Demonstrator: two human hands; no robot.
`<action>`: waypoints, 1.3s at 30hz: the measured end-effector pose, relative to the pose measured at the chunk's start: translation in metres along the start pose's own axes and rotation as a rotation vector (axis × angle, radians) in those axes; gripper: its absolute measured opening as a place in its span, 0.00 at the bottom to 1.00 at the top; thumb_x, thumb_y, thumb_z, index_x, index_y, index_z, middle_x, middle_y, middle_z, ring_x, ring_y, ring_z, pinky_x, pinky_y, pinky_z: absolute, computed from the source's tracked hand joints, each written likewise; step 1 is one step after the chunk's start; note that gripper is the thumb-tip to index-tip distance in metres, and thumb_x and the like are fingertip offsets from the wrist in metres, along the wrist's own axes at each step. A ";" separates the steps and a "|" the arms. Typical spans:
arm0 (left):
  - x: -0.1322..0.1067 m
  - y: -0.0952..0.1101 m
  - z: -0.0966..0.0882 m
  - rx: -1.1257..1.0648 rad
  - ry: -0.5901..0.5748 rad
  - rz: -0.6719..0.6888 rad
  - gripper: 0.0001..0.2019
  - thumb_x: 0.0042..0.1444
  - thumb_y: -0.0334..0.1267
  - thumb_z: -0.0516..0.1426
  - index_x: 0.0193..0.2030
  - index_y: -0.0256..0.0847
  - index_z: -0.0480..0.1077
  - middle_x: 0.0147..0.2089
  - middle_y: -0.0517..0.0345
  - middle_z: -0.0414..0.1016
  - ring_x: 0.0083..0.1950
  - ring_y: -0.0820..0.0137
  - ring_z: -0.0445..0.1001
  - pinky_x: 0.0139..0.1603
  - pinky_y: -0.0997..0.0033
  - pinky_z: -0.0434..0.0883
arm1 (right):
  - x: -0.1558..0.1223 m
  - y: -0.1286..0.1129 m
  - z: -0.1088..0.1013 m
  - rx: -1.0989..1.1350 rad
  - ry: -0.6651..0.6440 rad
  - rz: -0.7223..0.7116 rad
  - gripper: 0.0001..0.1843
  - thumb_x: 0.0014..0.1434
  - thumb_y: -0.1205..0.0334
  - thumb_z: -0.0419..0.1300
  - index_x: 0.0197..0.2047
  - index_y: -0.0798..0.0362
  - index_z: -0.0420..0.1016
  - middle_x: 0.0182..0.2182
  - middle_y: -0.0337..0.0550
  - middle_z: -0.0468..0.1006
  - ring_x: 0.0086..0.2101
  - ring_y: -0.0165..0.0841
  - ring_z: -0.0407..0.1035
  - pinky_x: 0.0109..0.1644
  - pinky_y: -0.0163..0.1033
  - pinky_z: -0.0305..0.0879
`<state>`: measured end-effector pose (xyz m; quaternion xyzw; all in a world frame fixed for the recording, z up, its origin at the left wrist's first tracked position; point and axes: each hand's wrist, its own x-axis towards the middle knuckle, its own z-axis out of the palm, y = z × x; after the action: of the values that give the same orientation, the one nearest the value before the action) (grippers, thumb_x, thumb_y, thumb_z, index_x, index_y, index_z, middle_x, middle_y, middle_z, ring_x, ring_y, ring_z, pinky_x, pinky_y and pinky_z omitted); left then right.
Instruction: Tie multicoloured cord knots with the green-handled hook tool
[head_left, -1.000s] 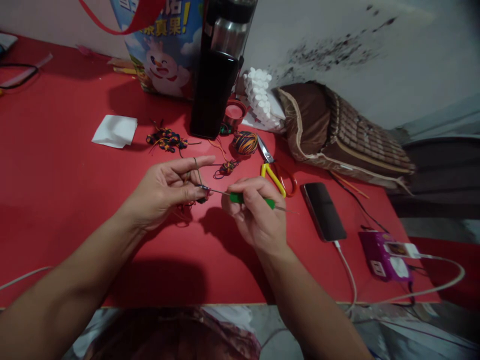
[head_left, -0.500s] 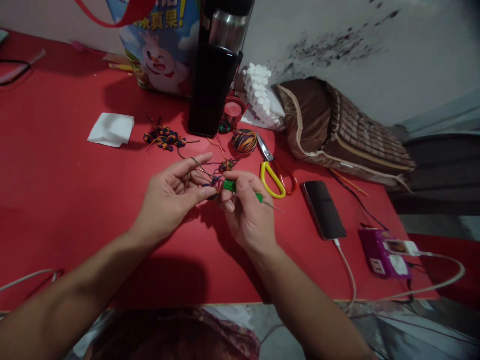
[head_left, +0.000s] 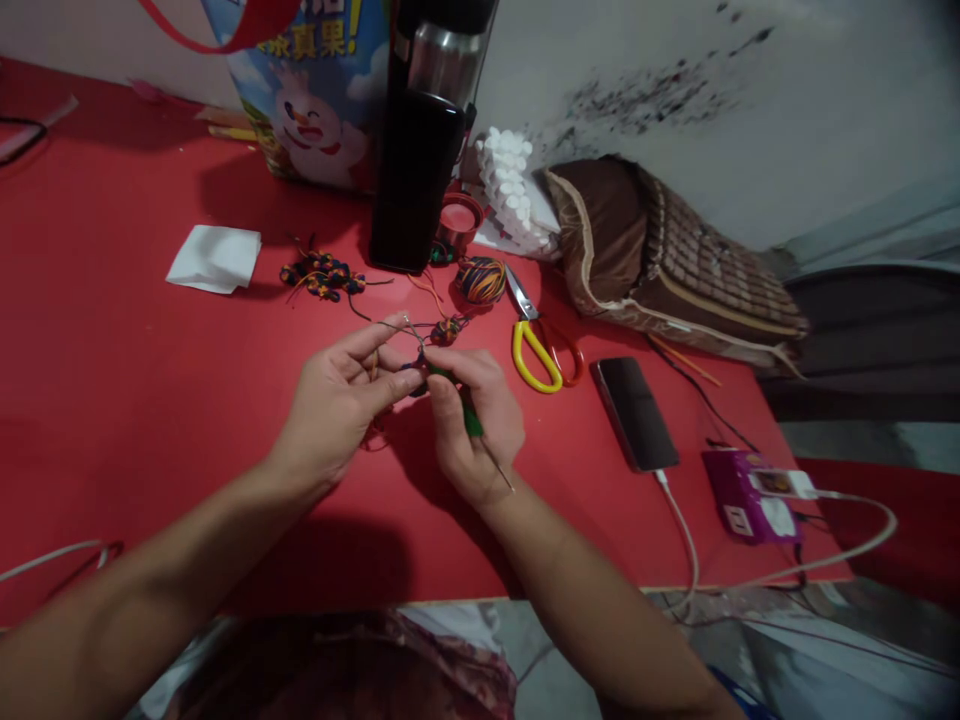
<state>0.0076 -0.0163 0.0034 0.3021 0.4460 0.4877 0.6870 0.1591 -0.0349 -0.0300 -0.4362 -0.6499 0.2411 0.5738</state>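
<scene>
Between the thumb and fingers of my left hand (head_left: pixel 326 405) is a small dark crochet piece (head_left: pixel 417 384), largely covered by the fingers. A strand of dark yarn passes over the raised left index finger. My right hand (head_left: pixel 484 410) is closed around a green-handled crochet hook (head_left: pixel 472 416). One metal end meets the crochet piece; the other points down past the right wrist. Just beyond the hands lies a small knotted dark and orange piece (head_left: pixel 445 331). Behind it sits a multicoloured yarn ball (head_left: pixel 481 281). Scissors (head_left: pixel 535 355) with yellow and red handles lie to the right.
On the red table (head_left: pixel 112 400) are a white folded tissue (head_left: pixel 214 258) and a heap of dark and orange crocheted pieces (head_left: pixel 322 274). A black phone (head_left: pixel 416 185) leans on a bottle. At right are a charging phone (head_left: pixel 634 414), a purple box (head_left: pixel 739 495) and a brown bag (head_left: pixel 675 260).
My right hand has turned and moved slightly left, bringing the hook's upper end to the crochet piece. The hook's lower end now points more downward. The whole view has shifted slightly.
</scene>
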 end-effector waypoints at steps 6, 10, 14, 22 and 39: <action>0.010 0.012 -0.017 0.001 -0.205 -0.119 0.30 0.45 0.29 0.76 0.58 0.40 0.84 0.33 0.60 0.80 0.30 0.74 0.78 0.28 0.80 0.72 | 0.012 0.008 -0.006 0.584 -0.117 0.466 0.18 0.67 0.41 0.68 0.47 0.47 0.85 0.26 0.36 0.77 0.25 0.28 0.67 0.31 0.35 0.67; 0.009 0.019 -0.022 0.124 -0.310 -0.113 0.28 0.50 0.31 0.76 0.60 0.43 0.84 0.32 0.60 0.79 0.28 0.74 0.76 0.28 0.77 0.74 | 0.021 0.007 -0.006 0.838 -0.187 0.646 0.20 0.60 0.40 0.73 0.36 0.50 0.81 0.18 0.27 0.67 0.17 0.22 0.54 0.24 0.31 0.60; 0.006 0.022 -0.020 0.137 -0.328 -0.069 0.25 0.50 0.28 0.74 0.57 0.43 0.85 0.32 0.62 0.78 0.31 0.74 0.78 0.33 0.77 0.77 | 0.023 0.005 -0.004 0.945 -0.191 0.725 0.21 0.57 0.41 0.75 0.34 0.50 0.78 0.16 0.25 0.64 0.16 0.20 0.48 0.22 0.28 0.57; -0.001 0.028 -0.016 0.187 -0.328 -0.086 0.26 0.52 0.28 0.71 0.60 0.38 0.82 0.31 0.61 0.77 0.28 0.72 0.79 0.28 0.75 0.77 | 0.024 0.014 -0.004 0.957 -0.214 0.776 0.22 0.61 0.42 0.72 0.29 0.52 0.77 0.13 0.24 0.57 0.15 0.19 0.42 0.18 0.27 0.48; -0.003 0.032 -0.011 0.293 -0.324 0.007 0.25 0.50 0.22 0.69 0.56 0.40 0.85 0.29 0.62 0.78 0.26 0.75 0.76 0.26 0.81 0.74 | 0.029 0.020 -0.023 0.781 -0.230 0.607 0.21 0.59 0.44 0.74 0.26 0.53 0.82 0.15 0.30 0.63 0.16 0.21 0.50 0.20 0.31 0.46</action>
<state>-0.0155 -0.0088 0.0273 0.4746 0.3949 0.3651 0.6968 0.1878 -0.0047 -0.0259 -0.3290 -0.4141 0.6684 0.5229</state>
